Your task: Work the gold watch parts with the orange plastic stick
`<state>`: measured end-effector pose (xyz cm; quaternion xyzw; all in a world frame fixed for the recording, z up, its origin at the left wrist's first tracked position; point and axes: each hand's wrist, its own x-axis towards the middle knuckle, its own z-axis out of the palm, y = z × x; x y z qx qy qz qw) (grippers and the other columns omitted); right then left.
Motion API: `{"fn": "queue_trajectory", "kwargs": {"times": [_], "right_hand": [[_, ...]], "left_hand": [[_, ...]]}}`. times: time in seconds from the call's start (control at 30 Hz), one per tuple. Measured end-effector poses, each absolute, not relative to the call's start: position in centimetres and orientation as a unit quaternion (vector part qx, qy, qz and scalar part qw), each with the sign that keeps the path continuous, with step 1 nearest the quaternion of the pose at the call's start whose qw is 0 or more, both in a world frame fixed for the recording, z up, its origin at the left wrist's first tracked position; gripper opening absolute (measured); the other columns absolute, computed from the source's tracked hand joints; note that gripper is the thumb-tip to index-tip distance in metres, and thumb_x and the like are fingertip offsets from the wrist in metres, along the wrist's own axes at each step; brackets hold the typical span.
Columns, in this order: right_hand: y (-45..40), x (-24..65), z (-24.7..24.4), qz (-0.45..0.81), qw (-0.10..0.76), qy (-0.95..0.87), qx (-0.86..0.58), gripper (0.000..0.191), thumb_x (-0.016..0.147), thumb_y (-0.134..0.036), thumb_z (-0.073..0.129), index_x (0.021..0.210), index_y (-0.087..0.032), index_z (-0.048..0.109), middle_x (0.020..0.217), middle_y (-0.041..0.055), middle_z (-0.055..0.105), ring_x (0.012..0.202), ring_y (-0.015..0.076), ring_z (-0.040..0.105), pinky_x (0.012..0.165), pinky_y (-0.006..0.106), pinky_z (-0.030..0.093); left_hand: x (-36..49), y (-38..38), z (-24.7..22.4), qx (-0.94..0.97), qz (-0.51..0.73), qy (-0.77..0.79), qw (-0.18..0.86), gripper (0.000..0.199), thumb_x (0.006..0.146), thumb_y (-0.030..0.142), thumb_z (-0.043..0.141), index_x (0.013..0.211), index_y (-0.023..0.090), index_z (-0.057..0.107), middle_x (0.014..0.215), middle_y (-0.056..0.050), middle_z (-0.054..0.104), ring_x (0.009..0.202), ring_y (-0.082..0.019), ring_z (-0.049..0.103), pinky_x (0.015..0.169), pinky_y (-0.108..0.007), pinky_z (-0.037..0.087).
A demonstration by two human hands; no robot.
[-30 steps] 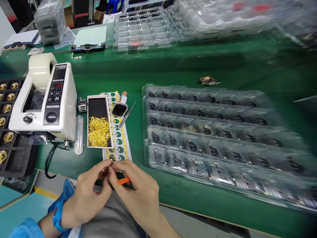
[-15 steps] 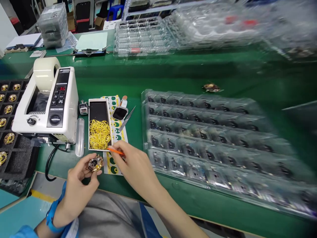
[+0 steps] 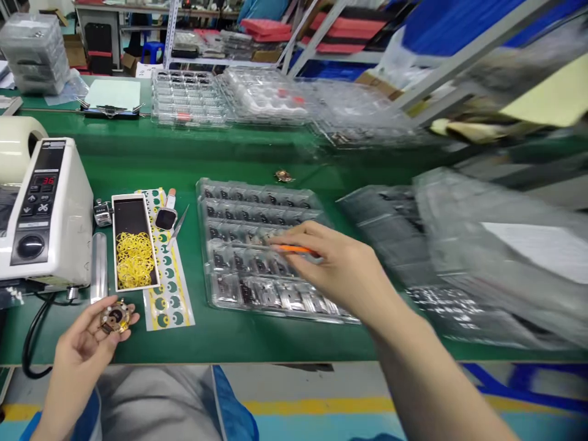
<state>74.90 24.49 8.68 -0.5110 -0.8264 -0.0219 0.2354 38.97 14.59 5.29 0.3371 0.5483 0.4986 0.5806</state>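
Note:
My left hand (image 3: 80,352) is closed around the edge of a round gold-coloured watch-like part (image 3: 114,317) with a dark centre, held near the table's front edge. My right hand (image 3: 342,263) pinches a thin orange tool (image 3: 297,249), whose exact kind I cannot make out. That hand is over a clear plastic tray (image 3: 203,245) with rows of small dark parts, and it hides some of the compartments. Whether the tool's tip touches a part is unclear. Nearer the left hand, a white-rimmed box (image 3: 154,251) contains a heap of yellow rings (image 3: 134,258).
On the left stands a white tape dispenser (image 3: 73,214). Beside the box lie a sticker sheet (image 3: 172,306), a smartwatch (image 3: 166,218) and pointed tweezers (image 3: 179,225). A small metal part (image 3: 283,176) rests behind the tray. Plastic bags (image 3: 496,257) spread over the right side.
My right hand has moved right with the orange tool, from the yellow-ring box to the clear tray. My left hand still holds the round part. The view has turned right.

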Motion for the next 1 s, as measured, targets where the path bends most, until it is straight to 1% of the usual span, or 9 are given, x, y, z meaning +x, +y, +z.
{"fn": "queue_trajectory", "kwargs": {"times": [0.17, 0.37, 0.47, 0.6, 0.67, 0.73, 0.8, 0.87, 1.0], "right_hand": [[25.3, 77.4, 7.5, -0.014, 0.069, -0.905, -0.419, 0.035, 0.085, -0.004, 0.044, 0.094, -0.018, 0.075, 0.085, 0.0081, 0.069, 0.072, 0.0219, 0.066, 0.052, 0.029, 0.048], [25.5, 77.9, 5.6, -0.029, 0.055, -0.917, -0.395, 0.034, 0.087, -0.005, 0.046, 0.101, -0.018, 0.075, 0.086, 0.0091, 0.07, 0.075, 0.0231, 0.065, 0.055, 0.03, 0.051], [25.5, 78.1, 5.4, -0.048, 0.088, -0.916, -0.39, 0.032, 0.091, -0.009, 0.043, 0.099, -0.016, 0.073, 0.083, 0.01, 0.07, 0.075, 0.0244, 0.065, 0.059, 0.033, 0.053], [23.6, 75.5, 6.3, -0.068, 0.174, -0.896, -0.403, 0.024, 0.095, -0.013, 0.043, 0.099, -0.016, 0.066, 0.089, 0.0119, 0.071, 0.078, 0.0241, 0.067, 0.062, 0.033, 0.055], [21.7, 72.5, 7.0, -0.027, 0.245, -0.883, -0.399, 0.019, 0.095, -0.011, 0.044, 0.1, -0.017, 0.061, 0.086, 0.0096, 0.071, 0.078, 0.0212, 0.068, 0.064, 0.03, 0.056], [19.6, 69.0, 7.6, 0.042, 0.292, -0.879, -0.374, 0.025, 0.093, -0.004, 0.04, 0.102, -0.018, 0.058, 0.081, 0.0066, 0.07, 0.071, 0.0174, 0.067, 0.06, 0.026, 0.054], [17.9, 65.8, 7.7, 0.068, 0.303, -0.883, -0.353, 0.03, 0.093, -0.002, 0.037, 0.108, -0.017, 0.058, 0.073, 0.0043, 0.067, 0.06, 0.0163, 0.062, 0.049, 0.025, 0.048], [16.8, 63.4, 7.4, 0.085, 0.322, -0.883, -0.332, 0.033, 0.095, -0.004, 0.036, 0.116, -0.014, 0.058, 0.074, 0.0054, 0.067, 0.058, 0.0175, 0.06, 0.045, 0.026, 0.046], [16.0, 60.9, 6.4, 0.188, 0.425, -0.809, -0.359, 0.025, 0.095, -0.009, 0.049, 0.118, -0.015, 0.058, 0.077, 0.0046, 0.066, 0.058, 0.0155, 0.058, 0.05, 0.025, 0.048]], "left_hand": [[38.9, 14.6, 5.0, 0.342, 0.492, 0.537, 0.594, 0.037, 0.082, 0.026, 0.077, 0.118, 0.02, 0.067, 0.104, -0.009, 0.079, 0.101, -0.026, 0.075, 0.079, -0.024, 0.063], [39.9, 14.6, 5.6, 0.345, 0.486, 0.539, 0.595, 0.037, 0.081, 0.029, 0.078, 0.115, 0.019, 0.07, 0.102, -0.009, 0.079, 0.096, -0.024, 0.076, 0.08, -0.024, 0.063], [40.6, 14.5, 5.5, 0.353, 0.492, 0.518, 0.604, 0.034, 0.081, 0.027, 0.078, 0.114, 0.022, 0.072, 0.099, -0.007, 0.079, 0.094, -0.022, 0.076, 0.079, -0.022, 0.062], [41.7, 14.5, 4.9, 0.394, 0.487, 0.469, 0.623, 0.033, 0.084, 0.024, 0.074, 0.116, 0.028, 0.073, 0.107, -0.006, 0.078, 0.097, -0.02, 0.075, 0.085, -0.024, 0.061], [42.5, 14.6, 5.0, 0.424, 0.449, 0.458, 0.64, 0.027, 0.085, 0.023, 0.072, 0.11, 0.027, 0.076, 0.109, -0.006, 0.076, 0.099, -0.02, 0.074, 0.09, -0.026, 0.059], [43.4, 15.0, 5.4, 0.45, 0.413, 0.46, 0.644, 0.022, 0.082, 0.021, 0.073, 0.103, 0.025, 0.079, 0.108, -0.007, 0.075, 0.097, -0.02, 0.073, 0.092, -0.027, 0.058], [44.2, 15.3, 6.0, 0.475, 0.397, 0.466, 0.632, 0.02, 0.076, 0.017, 0.075, 0.096, 0.02, 0.08, 0.099, -0.007, 0.073, 0.09, -0.019, 0.073, 0.087, -0.027, 0.059], [44.7, 15.5, 6.5, 0.499, 0.4, 0.476, 0.604, 0.012, 0.075, 0.015, 0.074, 0.085, 0.016, 0.08, 0.085, -0.006, 0.072, 0.082, -0.017, 0.071, 0.078, -0.023, 0.06], [44.6, 15.1, 6.5, 0.484, 0.436, 0.501, 0.57, 0.01, 0.078, 0.017, 0.071, 0.072, 0.013, 0.078, 0.075, -0.007, 0.07, 0.071, -0.015, 0.068, 0.065, -0.02, 0.057]]}}
